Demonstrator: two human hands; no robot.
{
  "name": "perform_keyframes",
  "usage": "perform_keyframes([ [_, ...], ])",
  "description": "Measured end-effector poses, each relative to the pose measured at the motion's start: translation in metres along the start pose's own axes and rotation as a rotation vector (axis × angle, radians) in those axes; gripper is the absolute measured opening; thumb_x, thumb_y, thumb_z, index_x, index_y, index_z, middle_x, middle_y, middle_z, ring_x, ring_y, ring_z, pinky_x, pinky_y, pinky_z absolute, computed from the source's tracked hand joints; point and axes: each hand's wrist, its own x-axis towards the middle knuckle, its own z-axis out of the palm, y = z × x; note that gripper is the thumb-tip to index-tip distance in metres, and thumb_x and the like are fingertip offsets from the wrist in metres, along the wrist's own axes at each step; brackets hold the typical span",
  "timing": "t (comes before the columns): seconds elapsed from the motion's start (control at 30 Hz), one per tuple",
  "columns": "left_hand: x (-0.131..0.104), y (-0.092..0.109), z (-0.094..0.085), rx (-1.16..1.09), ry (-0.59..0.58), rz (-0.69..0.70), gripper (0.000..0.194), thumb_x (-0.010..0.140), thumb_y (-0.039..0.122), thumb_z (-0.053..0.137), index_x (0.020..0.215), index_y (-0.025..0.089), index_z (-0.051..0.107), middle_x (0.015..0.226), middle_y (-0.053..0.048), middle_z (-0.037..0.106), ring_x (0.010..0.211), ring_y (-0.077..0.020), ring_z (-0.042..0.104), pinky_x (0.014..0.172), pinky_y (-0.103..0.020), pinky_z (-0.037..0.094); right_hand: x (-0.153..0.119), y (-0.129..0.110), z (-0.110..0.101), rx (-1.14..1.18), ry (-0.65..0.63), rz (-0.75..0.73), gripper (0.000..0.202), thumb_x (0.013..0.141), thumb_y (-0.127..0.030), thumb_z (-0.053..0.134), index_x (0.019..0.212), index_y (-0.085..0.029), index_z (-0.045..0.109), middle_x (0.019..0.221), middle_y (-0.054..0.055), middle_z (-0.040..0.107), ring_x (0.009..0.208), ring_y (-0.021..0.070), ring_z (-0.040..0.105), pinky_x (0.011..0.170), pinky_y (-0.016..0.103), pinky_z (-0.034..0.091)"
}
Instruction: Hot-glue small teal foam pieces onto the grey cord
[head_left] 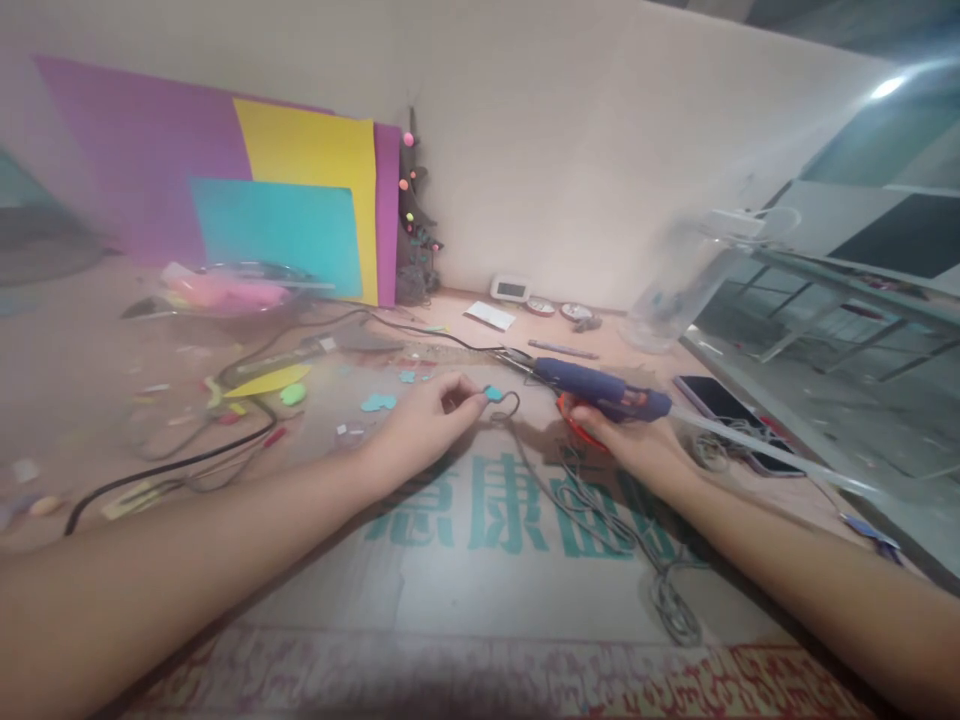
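Glue gun point(585, 383) | points leftward | long axis crosswise | in right hand point(626, 438)

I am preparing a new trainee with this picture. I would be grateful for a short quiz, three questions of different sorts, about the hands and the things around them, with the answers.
1. What does the right hand hold?
A) a hammer
B) a glue gun
C) a paintbrush

2. True or false: the turquoise sheet stands in front of the yellow sheet.

3. Fill in: the left hand holds a small ___ piece at its fingertips.

Key: 1 B; 2 true; 3 turquoise.
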Motion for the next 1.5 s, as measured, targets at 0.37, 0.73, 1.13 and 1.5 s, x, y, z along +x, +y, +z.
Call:
perform_keyframes([
  [0.37,-0.0009,-0.002,-0.0017,0.019,0.049,0.003,0.019,0.088,0.034,0.057,0.077,0.019,0.058,0.074,0.002,0.062,0.073,-0.0152,0.057,0.068,-0.028,0.039,-0.0045,-0.0052,0.0063,0.073,-0.131,-0.02,0.02,0.082,-0.045,0.068,0.076,-0.026,0.067,0.079,0.004,0.073,0.074,0.0247,0.07,0.07,0.039,0.058],
  [0.73,-0.0022,0.0041,-0.0042,0.023,0.078,-0.005,0.019,0.088,0.034,0.058,0.076,0.019,0.058,0.078,0.001,0.064,0.077,-0.0169,0.058,0.072,-0.029,0.04,-0.0025,-0.0046,0.0069,-0.044,-0.02,-0.06,0.021,0.079,-0.042,0.068,0.07,-0.025,0.059,0.067,0.002,0.068,0.064,0.0223,0.066,0.062,0.035,0.056],
  [1.13,-0.0021,0.0038,-0.0052,0.012,0.078,-0.002,0.02,0.089,0.035,0.057,0.077,0.019,0.058,0.078,0.001,0.064,0.077,-0.0165,0.058,0.072,-0.029,0.041,-0.0007,-0.003,0.0065,-0.046,-0.074,-0.06,0.023,0.081,-0.047,0.065,0.071,-0.027,0.06,0.069,0.002,0.069,0.068,0.0233,0.067,0.067,0.038,0.057],
  [1.5,-0.0017,0.0058,-0.0051,0.02,0.065,-0.01,0.02,0.089,0.035,0.057,0.077,0.019,0.058,0.078,0.0,0.064,0.077,-0.0167,0.058,0.071,-0.029,0.04,-0.0011,-0.0057,0.0083,0.025,-0.064,0.011,0.02,0.078,-0.042,0.068,0.07,-0.027,0.059,0.067,0.002,0.069,0.066,0.0241,0.067,0.064,0.038,0.057],
])
